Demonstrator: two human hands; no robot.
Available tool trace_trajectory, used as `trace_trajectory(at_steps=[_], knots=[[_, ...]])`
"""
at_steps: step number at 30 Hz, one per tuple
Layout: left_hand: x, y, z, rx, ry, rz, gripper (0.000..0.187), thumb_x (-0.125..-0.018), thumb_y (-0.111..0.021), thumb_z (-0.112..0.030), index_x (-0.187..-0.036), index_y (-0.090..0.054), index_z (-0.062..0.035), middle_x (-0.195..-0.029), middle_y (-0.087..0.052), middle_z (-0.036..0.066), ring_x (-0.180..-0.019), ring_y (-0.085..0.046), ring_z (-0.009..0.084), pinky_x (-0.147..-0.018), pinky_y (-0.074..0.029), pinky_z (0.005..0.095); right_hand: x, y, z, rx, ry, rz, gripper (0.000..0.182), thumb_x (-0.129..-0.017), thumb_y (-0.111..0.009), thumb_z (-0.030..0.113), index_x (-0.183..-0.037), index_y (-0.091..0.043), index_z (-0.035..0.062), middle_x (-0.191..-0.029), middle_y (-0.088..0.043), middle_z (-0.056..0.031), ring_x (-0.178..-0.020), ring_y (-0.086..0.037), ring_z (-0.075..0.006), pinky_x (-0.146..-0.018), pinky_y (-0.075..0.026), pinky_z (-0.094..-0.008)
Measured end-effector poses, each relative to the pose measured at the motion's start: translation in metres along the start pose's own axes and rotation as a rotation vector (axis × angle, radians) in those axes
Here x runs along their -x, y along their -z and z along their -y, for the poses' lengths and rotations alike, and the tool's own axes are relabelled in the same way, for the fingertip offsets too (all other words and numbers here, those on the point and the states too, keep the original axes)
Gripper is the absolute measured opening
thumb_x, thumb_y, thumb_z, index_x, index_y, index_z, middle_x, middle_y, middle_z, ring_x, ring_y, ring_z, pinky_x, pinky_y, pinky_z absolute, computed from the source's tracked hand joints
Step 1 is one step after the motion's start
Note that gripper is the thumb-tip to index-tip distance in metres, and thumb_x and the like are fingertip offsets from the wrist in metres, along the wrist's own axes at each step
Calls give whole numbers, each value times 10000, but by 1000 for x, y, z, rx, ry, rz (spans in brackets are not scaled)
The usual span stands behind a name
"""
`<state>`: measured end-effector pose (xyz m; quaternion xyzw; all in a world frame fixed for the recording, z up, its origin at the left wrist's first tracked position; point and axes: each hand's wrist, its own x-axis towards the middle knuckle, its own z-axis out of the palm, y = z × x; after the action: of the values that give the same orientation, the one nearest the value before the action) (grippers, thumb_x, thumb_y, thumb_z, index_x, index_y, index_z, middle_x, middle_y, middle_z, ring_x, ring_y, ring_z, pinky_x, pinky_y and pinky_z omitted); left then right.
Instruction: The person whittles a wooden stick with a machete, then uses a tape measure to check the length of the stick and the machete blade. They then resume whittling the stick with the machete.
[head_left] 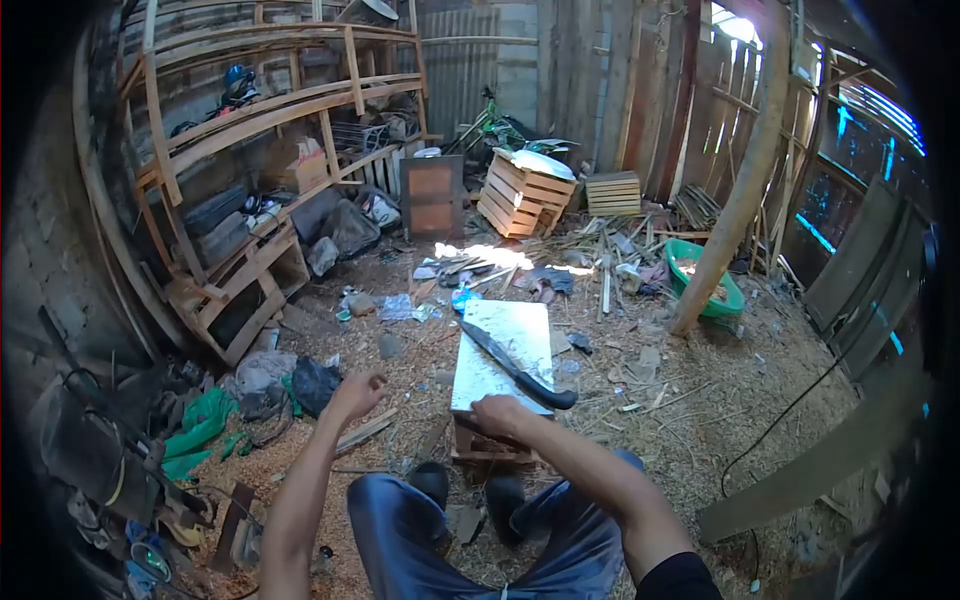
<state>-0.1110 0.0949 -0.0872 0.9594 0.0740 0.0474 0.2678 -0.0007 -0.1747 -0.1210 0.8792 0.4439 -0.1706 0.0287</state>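
Note:
A machete [490,345] with a black handle lies slantwise across the white top of a low wooden bench [475,375] between my feet and the pile behind. Its handle points toward me and to the right, reaching past the bench's right edge. My right hand [500,413] rests at the near edge of the bench top, just left of the handle, with curled fingers; whatever they may hold is hidden. Off to the left, my left hand [358,394] hovers above the ground with loosely bent fingers and nothing in them.
Shavings and scraps cover the ground. A wooden rack [260,120] stands at the left. Toward the back is a slatted crate [515,195]. A leaning post [740,180] rises beside a green basin [725,303]. A dark cable [785,430] runs along the right.

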Motion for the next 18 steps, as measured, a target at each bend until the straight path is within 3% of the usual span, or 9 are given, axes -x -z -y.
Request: trace_trajectory(at_steps=[2, 5, 6, 9, 11, 12, 15, 16, 18], knots=[[-11, 1, -40, 122, -50, -12, 289, -801, -629, -230, -1045, -627, -75, -932, -659, 153, -834, -631, 324, -762, -498, 401, 31, 17, -27, -29, -106, -62, 284, -782, -560, 168, -1034, -622, 51, -1008, -652, -164, -923, -643, -316, -726, -534, -423], [-19, -22, -99, 274, -87, 46, 335, -807, -633, -262, -1084, -610, -75, -999, -635, 175, -892, -613, 342, -804, -486, 410, 42, 11, -73, -283, -273, -83, 379, -747, -649, 206, -1060, -586, 1, -1030, -622, -213, -936, -618, -369, -755, -518, -441], [-25, -29, -112, 312, -94, 85, 354, -809, -635, -274, -1101, -601, -76, -1032, -624, 181, -924, -603, 349, -824, -479, 414, 51, 9, -80, -340, -300, -194, 409, -770, -635, 232, -1106, -562, 9, -1071, -593, -226, -983, -587, -375, -800, -491, -448], [-46, -90, -104, -98, -355, 11, 423, -807, -646, -308, -1162, -562, -93, -1145, -556, 183, -1036, -542, 357, -879, -443, 438, 68, -17, -92, -514, -329, -539, 492, -821, -608, 297, -1217, -497, 26, -1186, -510, -248, -1098, -504, -391, -903, -429, -458], [-49, -108, -100, -117, -294, 57, 470, -795, -660, -318, -1193, -536, -103, -1199, -511, 174, -1107, -490, 351, -925, -410, 440, 58, -39, -105, -624, -276, -798, 538, -829, -614, 321, -1255, -462, 30, -1255, -458, -239, -1139, -464, -399, -930, -414, -450], [-54, -116, -96, -127, -266, 80, 494, -788, -667, -323, -1209, -522, -108, -1226, -489, 170, -1142, -464, 349, -947, -394, 441, 61, -35, -103, -493, -419, -635, 557, -841, -609, 326, -1274, -436, 21, -1256, -454, -233, -1161, -443, -388, -955, -395, -446], [-73, -150, -48, -230, -271, 102, 532, -771, -682, -321, -1224, -510, -102, -1237, -483, 169, -1170, -445, 343, -990, -355, 444, 39, -40, -111, -516, -429, -596, 606, -837, -603, 359, -1311, -396, 43, -1274, -432, -224, -1169, -437, -397, -945, -395, -481], [-76, -144, -49, -246, -263, 159, 588, -767, -688, -324, -1269, -477, -103, -1289, -448, 174, -1227, -400, 337, -1028, -309, 457, 37, -35, -110, -510, -414, -534, 588, -848, -594, 319, -1284, -401, -26, -1260, -455, -237, -1169, -442, -389, -952, -390, -473], [-84, -139, -51, -172, -285, 130, 613, -773, -683, -323, -1297, -453, -103, -1338, -408, 180, -1262, -365, 338, -1039, -293, 473, 28, -45, -102, -311, -400, -466, 585, -851, -587, 313, -1281, -397, -34, -1249, -467, -235, -1151, -461, -378, -939, -396, -479]])
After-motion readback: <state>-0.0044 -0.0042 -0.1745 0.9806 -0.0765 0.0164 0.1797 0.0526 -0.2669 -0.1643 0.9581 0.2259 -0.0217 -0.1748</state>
